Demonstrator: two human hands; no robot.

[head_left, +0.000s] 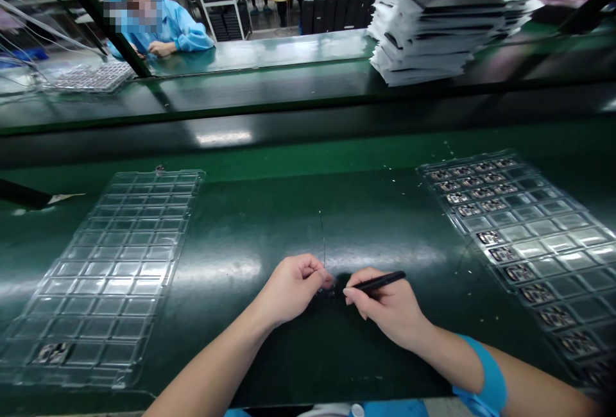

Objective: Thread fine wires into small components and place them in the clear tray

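Note:
My left hand [298,285] is closed in a pinch over the green work surface, its fingertips at a small dark piece that is too blurred to name. A thin dark wire [323,237] runs away from these fingertips across the surface, with a pale tip at its far end. Just to the right, my right hand [385,308] grips a slim black pen-like tool [380,281], which slants down to the left. The tool's working end lies by the left fingertips and cannot be made out. A small gap separates the two hands.
On the left lies a clear compartment tray [115,237] with one small circuit board [52,353] in it. Another clear tray [543,224] on the right holds several boards. Beyond a raised ledge stand stacked white-edged sheets [433,32] and a person in blue [168,25].

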